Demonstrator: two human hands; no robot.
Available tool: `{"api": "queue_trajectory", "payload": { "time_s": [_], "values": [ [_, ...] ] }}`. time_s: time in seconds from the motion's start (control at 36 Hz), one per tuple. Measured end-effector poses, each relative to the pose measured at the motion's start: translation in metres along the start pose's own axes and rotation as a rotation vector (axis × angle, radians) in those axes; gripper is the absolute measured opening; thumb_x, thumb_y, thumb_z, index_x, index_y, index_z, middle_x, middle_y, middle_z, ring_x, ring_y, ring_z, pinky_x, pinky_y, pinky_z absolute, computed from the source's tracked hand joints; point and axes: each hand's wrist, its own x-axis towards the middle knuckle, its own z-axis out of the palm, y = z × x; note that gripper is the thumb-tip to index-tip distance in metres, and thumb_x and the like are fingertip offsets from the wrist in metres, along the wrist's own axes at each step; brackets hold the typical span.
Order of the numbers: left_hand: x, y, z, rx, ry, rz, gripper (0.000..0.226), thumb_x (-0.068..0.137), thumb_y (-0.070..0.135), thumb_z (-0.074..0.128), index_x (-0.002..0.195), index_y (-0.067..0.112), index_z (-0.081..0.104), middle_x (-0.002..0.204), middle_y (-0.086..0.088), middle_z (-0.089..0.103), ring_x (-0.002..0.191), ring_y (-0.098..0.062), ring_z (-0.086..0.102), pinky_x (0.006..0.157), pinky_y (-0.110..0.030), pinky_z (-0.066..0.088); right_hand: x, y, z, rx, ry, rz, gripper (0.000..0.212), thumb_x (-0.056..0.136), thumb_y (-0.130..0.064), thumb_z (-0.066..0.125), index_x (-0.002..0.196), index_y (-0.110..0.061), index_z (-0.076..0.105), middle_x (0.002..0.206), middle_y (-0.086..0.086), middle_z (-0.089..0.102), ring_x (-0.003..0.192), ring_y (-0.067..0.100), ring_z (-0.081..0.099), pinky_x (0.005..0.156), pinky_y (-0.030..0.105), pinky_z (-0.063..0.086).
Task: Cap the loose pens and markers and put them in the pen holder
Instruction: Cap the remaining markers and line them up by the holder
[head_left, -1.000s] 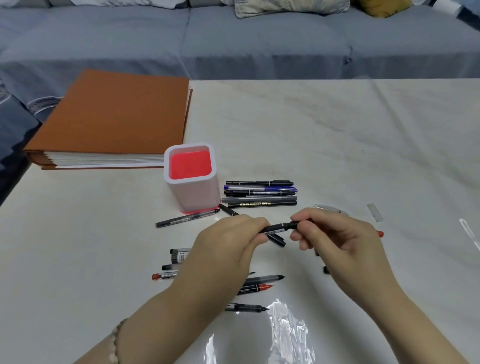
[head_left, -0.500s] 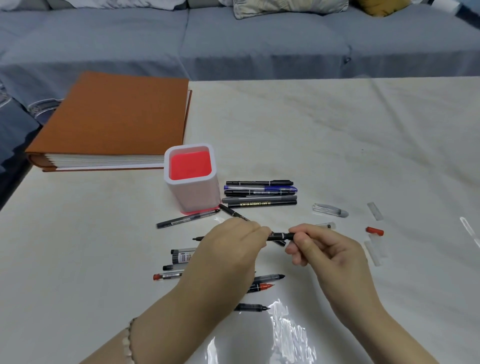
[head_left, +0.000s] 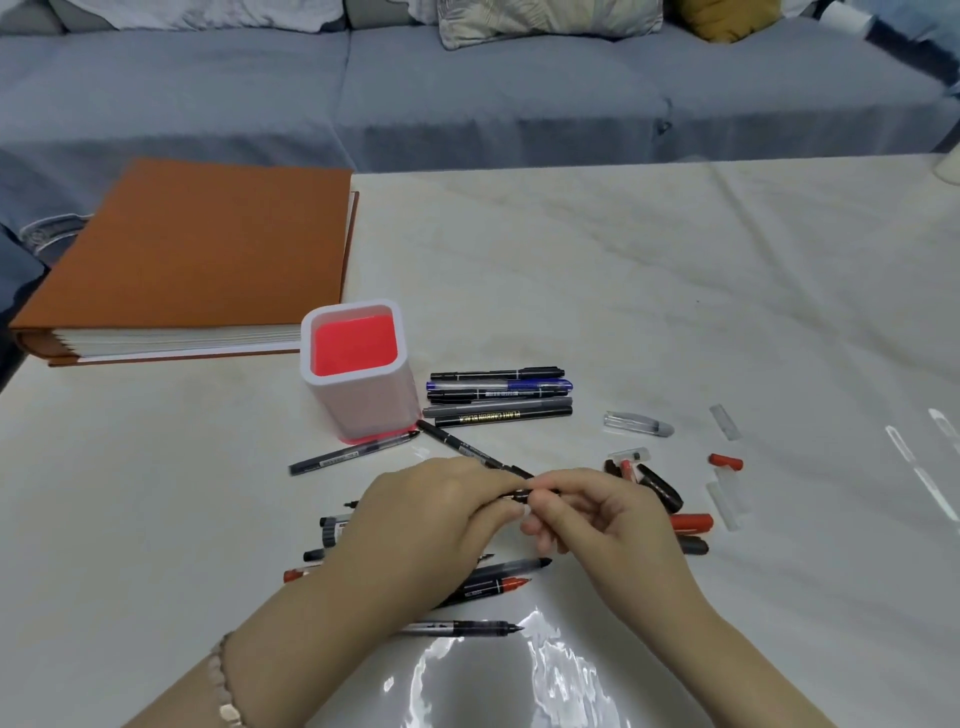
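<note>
A grey sofa (head_left: 467, 93) fills the far side, with cushions along its back. In front of it lies the pale, marbled surface (head_left: 701, 312). An orange binder (head_left: 208, 249) lies flat on the far left corner.

Both forearms reach in from the near edge, and a bead bracelet (head_left: 223, 686) sits on the left wrist. The left hand (head_left: 426, 519) and the right hand (head_left: 608, 519) meet near the middle, just above the surface. Between them they hold a thin black pen (head_left: 519, 496), roughly level. The left fingers are curled over its barrel, and its tip pokes out past the hand's left side. The right thumb and fingers pinch the pen's right end. Whether a cap sits on that end I cannot tell.

The holder (head_left: 363, 410), white outside and red inside, stands upright just beyond the left hand, near the binder's front edge. Just right of it, five capped pens lie side by side in a row (head_left: 498, 397).

A slanted pen (head_left: 457, 444) runs from the holder's foot towards the hands, and a grey pen (head_left: 353, 453) lies at that foot to the left. Several uncapped pens (head_left: 498, 586) lie partly hidden under the left hand and wrist.

Loose caps (head_left: 725, 461), red, black and clear, are scattered to the right of the right hand.
</note>
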Motion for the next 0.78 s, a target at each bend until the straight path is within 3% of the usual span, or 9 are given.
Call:
{"api": "queue_trajectory", "payload": {
  "time_s": [0.06,0.11,0.17,0.22,0.28,0.36,0.5,0.64,0.78],
  "values": [
    [0.002,-0.004,0.004,0.055,-0.011,0.005,0.034,0.081,0.053,0.025,0.112,0.045,0.038,0.073,0.017,0.056,0.094,-0.006,0.043,0.06,-0.023,0.041,0.0,0.0,0.001,0.03,-0.019,0.027,0.017,0.082,0.002,0.059,0.079,-0.012,0.067,0.055,0.0,0.067,0.049,0.005,0.059,0.052,0.013,0.047],
    [0.002,-0.009,0.008,0.103,-0.023,0.025,0.032,0.081,0.053,0.029,0.103,0.038,0.048,0.066,0.016,0.055,0.088,-0.008,0.044,0.051,-0.015,0.033,0.0,0.001,0.0,0.044,-0.02,0.049,0.012,0.083,0.001,0.058,0.081,-0.009,0.065,0.054,0.0,0.067,0.05,0.006,0.059,0.053,0.013,0.046],
    [0.001,-0.007,0.008,0.124,-0.014,0.028,0.031,0.082,0.054,0.032,0.094,0.036,0.053,0.066,0.016,0.059,0.084,-0.008,0.046,0.05,-0.011,0.03,0.0,0.002,-0.003,0.04,-0.012,0.074,0.006,0.083,-0.004,0.059,0.082,-0.01,0.058,0.052,-0.002,0.066,0.051,0.005,0.06,0.054,0.012,0.045],
    [0.002,-0.003,0.01,0.099,-0.016,-0.021,0.049,0.077,0.063,0.02,0.093,0.035,0.057,0.076,0.014,0.062,0.087,-0.006,0.048,0.057,-0.016,0.037,-0.002,0.003,-0.005,0.022,0.006,0.077,0.009,0.081,-0.006,0.063,0.08,-0.011,0.056,0.051,-0.003,0.066,0.051,0.005,0.061,0.055,0.012,0.045],
    [0.0,-0.002,0.011,0.102,-0.024,-0.092,0.067,0.07,0.069,0.007,0.085,0.029,0.058,0.078,0.01,0.06,0.08,-0.006,0.05,0.063,-0.018,0.037,-0.003,0.002,-0.007,-0.05,0.021,0.022,0.012,0.075,-0.009,0.07,0.074,-0.017,0.062,0.055,-0.007,0.066,0.055,0.004,0.061,0.058,0.012,0.047],
    [0.002,0.002,0.013,0.149,-0.071,-0.192,0.074,0.06,0.078,0.006,0.063,0.016,0.047,0.061,0.001,0.051,0.063,-0.01,0.049,0.051,-0.023,0.03,-0.006,0.001,-0.009,-0.186,-0.003,-0.095,0.025,0.071,-0.008,0.073,0.069,-0.032,0.066,0.064,-0.022,0.066,0.063,-0.001,0.06,0.06,0.008,0.045],
    [0.008,0.016,0.008,0.269,-0.037,-0.353,0.077,0.042,0.087,0.015,0.047,0.012,0.033,0.046,-0.001,0.038,0.048,-0.014,0.039,0.044,-0.025,0.018,-0.01,0.001,-0.014,-0.318,-0.04,-0.169,0.046,0.073,-0.006,0.07,0.087,-0.048,0.057,0.071,-0.036,0.063,0.076,-0.005,0.062,0.068,0.003,0.043],
    [0.009,0.009,0.004,0.366,0.105,-0.282,0.06,0.058,0.067,0.036,0.041,0.017,0.008,0.035,0.002,0.002,0.032,-0.007,0.007,0.044,-0.015,0.003,-0.005,0.008,-0.034,-0.396,0.053,-0.106,0.04,0.078,-0.008,0.067,0.084,-0.047,0.057,0.08,-0.031,0.066,0.077,-0.004,0.062,0.071,0.005,0.044],
    [0.007,0.006,0.001,0.366,0.075,-0.201,0.051,0.059,0.058,0.04,0.039,0.02,0.013,0.04,0.005,-0.007,0.032,-0.017,0.013,0.048,-0.01,0.002,0.005,0.016,-0.066,-0.765,0.109,-0.085,0.02,0.082,-0.01,0.059,0.087,-0.028,0.067,0.07,-0.016,0.061,0.073,0.001,0.055,0.066,0.007,0.039]
  ]
}}
